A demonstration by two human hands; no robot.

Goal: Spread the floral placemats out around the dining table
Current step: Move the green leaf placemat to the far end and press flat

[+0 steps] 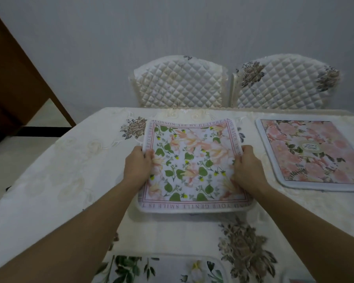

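Note:
A square floral placemat (194,160) with green leaves, peach flowers and a lettered pink border lies near the far middle of the dining table (55,180). My left hand (138,166) grips its left edge and my right hand (246,167) grips its right edge, thumbs on top. A pink floral placemat (313,154) lies flat at the far right. Another placemat (164,268) with dark green leaves and a white flower sits at the near edge, partly cut off by the frame. A corner of one more mat (294,279) shows at the bottom right.
A cream embroidered tablecloth covers the table. Two chairs with quilted white covers (178,82) (284,82) stand against the far side, in front of a plain wall. A brown wooden piece of furniture (14,82) stands at the left, beyond the table's left edge.

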